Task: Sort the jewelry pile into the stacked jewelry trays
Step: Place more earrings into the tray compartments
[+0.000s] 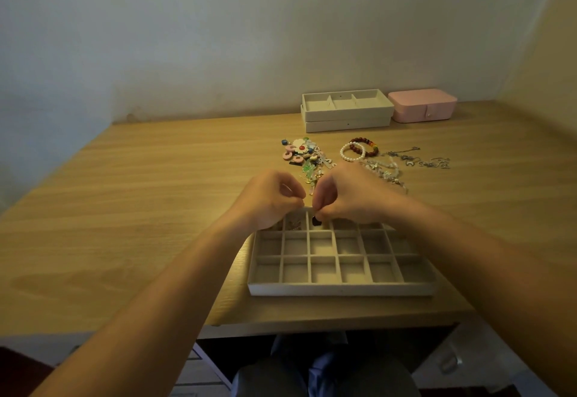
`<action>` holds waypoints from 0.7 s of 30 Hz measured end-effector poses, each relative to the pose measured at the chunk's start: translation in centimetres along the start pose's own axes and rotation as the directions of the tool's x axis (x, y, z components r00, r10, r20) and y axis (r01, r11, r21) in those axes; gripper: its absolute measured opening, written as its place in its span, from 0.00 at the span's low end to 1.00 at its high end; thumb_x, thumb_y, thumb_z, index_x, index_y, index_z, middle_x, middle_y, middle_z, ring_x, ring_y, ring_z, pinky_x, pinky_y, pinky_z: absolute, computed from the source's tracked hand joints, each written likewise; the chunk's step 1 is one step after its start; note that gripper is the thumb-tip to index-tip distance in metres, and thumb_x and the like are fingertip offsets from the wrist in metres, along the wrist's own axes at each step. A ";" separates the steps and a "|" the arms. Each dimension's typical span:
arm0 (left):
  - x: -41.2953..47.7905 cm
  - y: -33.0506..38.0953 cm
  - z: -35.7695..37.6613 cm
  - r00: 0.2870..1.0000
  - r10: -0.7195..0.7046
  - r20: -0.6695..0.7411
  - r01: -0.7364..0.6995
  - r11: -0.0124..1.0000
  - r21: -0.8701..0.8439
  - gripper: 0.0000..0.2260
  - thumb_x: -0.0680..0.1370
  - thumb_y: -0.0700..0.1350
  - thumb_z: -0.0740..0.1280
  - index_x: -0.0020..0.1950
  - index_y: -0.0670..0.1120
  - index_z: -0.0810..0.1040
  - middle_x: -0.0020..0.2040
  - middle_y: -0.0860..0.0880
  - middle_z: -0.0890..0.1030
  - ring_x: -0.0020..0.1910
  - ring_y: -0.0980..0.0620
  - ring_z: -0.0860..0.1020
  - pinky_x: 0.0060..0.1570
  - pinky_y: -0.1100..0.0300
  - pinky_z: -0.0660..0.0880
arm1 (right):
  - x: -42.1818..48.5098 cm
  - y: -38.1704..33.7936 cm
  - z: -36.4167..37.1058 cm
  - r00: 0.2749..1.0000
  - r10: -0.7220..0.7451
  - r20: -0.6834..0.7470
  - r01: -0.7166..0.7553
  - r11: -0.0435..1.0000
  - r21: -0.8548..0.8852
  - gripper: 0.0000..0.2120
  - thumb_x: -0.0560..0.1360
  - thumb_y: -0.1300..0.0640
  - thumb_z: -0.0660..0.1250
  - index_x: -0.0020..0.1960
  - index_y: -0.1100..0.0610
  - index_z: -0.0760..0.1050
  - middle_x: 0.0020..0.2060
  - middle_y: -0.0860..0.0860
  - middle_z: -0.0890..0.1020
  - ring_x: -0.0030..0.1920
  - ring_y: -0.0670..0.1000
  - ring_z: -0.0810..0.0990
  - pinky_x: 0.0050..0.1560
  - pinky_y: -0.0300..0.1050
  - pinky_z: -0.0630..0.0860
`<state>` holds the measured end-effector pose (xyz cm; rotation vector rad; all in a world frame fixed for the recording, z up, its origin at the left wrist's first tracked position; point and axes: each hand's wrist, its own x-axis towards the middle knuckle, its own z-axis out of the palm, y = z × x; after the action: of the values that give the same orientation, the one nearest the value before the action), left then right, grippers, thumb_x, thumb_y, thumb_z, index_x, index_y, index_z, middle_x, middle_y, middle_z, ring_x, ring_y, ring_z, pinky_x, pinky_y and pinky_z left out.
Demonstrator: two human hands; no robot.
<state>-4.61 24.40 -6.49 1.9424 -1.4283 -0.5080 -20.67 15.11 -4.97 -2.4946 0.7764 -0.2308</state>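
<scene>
Left hand [268, 200] and right hand [346, 196], fingers curled, together pinch a small dark piece [317, 221] over the compartment tray's [340, 289] far row, apparently to drop it in; jewelry pile [307, 159] lies just beyond.

Left hand [268, 200], right hand [346, 196], curled above gridded tray [340, 290]
</scene>
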 end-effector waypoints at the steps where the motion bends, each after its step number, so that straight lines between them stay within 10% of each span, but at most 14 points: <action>1: 0.0 0.0 0.0 1.000 0.001 0.001 -0.001 1.000 0.001 0.09 0.73 0.42 0.76 0.40 0.55 0.81 0.43 0.50 0.85 0.45 0.52 0.83 0.50 0.54 0.79 | 0.0 0.1 0.1 1.000 0.003 -0.010 -0.003 1.000 0.000 0.05 0.71 0.57 0.79 0.43 0.49 0.85 0.38 0.43 0.85 0.41 0.41 0.84 0.48 0.50 0.85; 21: -0.8 0.3 -0.4 0.978 0.147 0.147 -0.164 0.980 0.110 0.14 0.79 0.36 0.65 0.45 0.56 0.82 0.47 0.53 0.84 0.46 0.55 0.80 0.47 0.59 0.76 | -0.8 0.5 0.5 0.995 0.013 -0.103 -0.010 0.999 0.031 0.05 0.74 0.59 0.76 0.46 0.50 0.86 0.40 0.43 0.86 0.42 0.41 0.84 0.50 0.49 0.84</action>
<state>-4.84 25.19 -6.01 1.8998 -1.7201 -0.5007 -21.43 15.47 -5.69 -2.4643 0.8221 -0.3670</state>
